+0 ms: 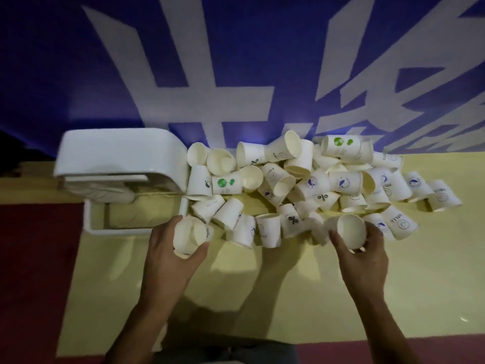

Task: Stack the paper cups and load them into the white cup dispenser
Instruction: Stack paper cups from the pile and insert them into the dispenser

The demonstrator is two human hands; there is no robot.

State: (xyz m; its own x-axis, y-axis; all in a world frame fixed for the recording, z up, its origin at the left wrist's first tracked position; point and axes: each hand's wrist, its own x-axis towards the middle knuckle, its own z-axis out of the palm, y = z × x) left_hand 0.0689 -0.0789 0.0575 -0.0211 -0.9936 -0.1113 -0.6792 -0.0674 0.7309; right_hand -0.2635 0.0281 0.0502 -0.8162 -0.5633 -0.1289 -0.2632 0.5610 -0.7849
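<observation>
Now | left hand [170, 256] fingers wrap cup stack [190, 237] | right hand [364, 256] fingers grip single cup [351, 231] | loose cup pile [301, 179] beside dispenser [118, 153]

Yellow tabletop [262, 298], blue banner [65, 61] behind (big white characters), red floor [31, 271].

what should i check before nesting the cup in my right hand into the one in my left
1. Left hand grips its cup around the wall: ok.
2. That cup's mouth faces up and is unobstructed: ok; it may already hold a nested cup, cannot tell.
3. Right hand holds one cup only: ok.
4. Right cup turned base-first for nesting: not ok, its mouth faces the camera.
5. Space between the hands free of loose cups: ok, the pile lies behind.
6. White cup dispenser ready to receive a stack: cannot tell, its opening is not visible.
</observation>
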